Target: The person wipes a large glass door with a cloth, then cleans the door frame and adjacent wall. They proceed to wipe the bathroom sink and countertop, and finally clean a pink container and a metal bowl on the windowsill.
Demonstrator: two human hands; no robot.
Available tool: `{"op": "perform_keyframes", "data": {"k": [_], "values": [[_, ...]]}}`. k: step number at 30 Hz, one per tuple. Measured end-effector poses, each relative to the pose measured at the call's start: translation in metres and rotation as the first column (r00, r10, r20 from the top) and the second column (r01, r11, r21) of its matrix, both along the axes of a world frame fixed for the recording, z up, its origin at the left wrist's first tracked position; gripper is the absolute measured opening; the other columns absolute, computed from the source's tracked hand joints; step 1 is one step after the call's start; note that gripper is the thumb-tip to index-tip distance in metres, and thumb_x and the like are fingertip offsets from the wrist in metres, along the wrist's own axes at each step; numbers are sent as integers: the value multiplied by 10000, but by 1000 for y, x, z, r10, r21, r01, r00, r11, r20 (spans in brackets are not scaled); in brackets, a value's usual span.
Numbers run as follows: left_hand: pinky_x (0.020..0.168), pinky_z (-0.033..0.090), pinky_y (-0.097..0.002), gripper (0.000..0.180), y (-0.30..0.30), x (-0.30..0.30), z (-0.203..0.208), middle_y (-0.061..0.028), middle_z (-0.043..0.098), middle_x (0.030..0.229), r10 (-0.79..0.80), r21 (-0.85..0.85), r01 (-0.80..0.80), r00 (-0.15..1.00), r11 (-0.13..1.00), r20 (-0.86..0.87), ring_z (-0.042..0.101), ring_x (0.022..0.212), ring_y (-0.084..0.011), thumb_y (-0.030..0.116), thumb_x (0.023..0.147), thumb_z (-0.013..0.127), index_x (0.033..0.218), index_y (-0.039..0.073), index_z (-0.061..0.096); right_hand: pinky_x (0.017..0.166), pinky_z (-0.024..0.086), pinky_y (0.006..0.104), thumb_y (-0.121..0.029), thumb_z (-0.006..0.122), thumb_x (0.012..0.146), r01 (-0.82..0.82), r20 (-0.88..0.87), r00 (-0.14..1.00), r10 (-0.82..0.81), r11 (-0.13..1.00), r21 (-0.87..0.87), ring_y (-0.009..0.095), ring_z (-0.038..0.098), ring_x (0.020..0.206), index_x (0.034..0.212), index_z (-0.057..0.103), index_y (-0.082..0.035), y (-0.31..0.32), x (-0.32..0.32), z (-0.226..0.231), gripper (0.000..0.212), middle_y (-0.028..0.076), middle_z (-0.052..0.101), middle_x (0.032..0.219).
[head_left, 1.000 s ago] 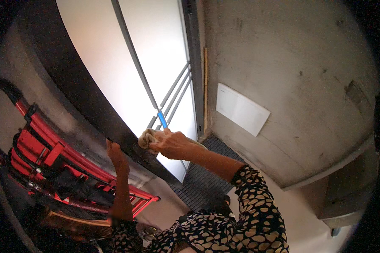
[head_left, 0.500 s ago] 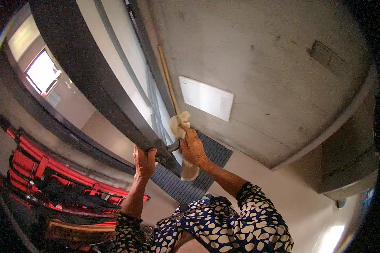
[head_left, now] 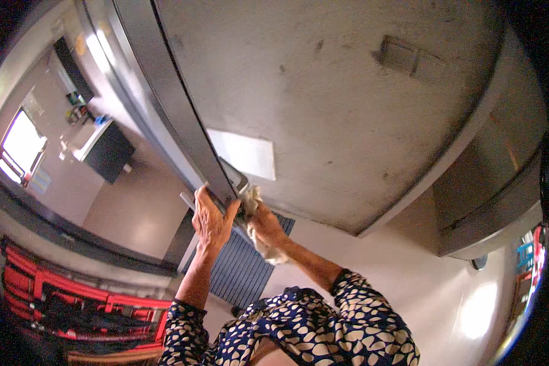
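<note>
While the dark-framed door (head_left: 174,104) is clasped at its edge by the left hand (head_left: 213,226), the right hand (head_left: 266,226), closed round a pale cloth (head_left: 265,249) just beside the handle (head_left: 235,174), seems to be at a wiping step, and the next move calls for a steady door and close cloth contact. Since half a second ago, the door has turned more edge-on, overlapping the white panel (head_left: 250,154), and the cloth no longer rises past the handle.

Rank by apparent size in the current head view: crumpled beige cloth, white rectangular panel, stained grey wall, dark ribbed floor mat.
1. Stained grey wall
2. Dark ribbed floor mat
3. White rectangular panel
4. Crumpled beige cloth
Visible areas only.
</note>
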State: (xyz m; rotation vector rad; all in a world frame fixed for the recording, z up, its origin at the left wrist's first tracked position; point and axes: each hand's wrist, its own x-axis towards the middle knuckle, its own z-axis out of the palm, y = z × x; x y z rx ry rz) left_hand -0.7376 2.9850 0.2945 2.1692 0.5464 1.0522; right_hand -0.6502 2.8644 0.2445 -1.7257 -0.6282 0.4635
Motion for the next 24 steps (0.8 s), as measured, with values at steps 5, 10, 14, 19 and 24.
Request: {"op": "perform_keyframes", "data": {"k": [5,10,14,19,24], "values": [[1031,219,-500,585,5,21,-16,-194,607,938,-7,386,75,984,919,-176,579,914,-326,422,776,629,1068,-56,459,717,476,331,-70,447,819,213,330,915,-231,973,90,232,587,830,1287,334,16,-2,40,-72,489,165,579,959],[807,371,-420,515,3,53,-5,-125,618,668,-105,304,170,970,937,-220,605,639,-269,479,812,591,878,-18,472,537,490,323,-84,444,863,337,482,820,-309,941,29,212,605,679,1142,428,23,-2,57,-83,299,168,589,903],[714,358,-413,468,17,61,-22,-99,568,586,-114,379,165,982,911,-153,546,523,-270,454,831,574,841,7,437,686,511,296,-158,513,864,127,345,939,-13,942,-310,200,615,824,1210,446,0,-23,-4,-9,386,181,594,1002],[716,358,-435,287,5,97,-34,-114,509,560,-303,375,290,953,880,-23,531,591,-327,225,824,565,872,10,381,767,495,339,-188,568,841,84,818,554,-154,988,130,239,563,960,1284,437,-38,-58,6,70,485,150,539,1092],[758,361,-424,365,4,107,-37,-144,545,706,-383,347,381,921,857,-66,563,722,-336,259,777,635,897,22,384,742,488,397,-129,627,755,264,958,-162,-235,926,271,310,518,942,1270,486,-180,-10,35,176,536,148,483,1043]]}}
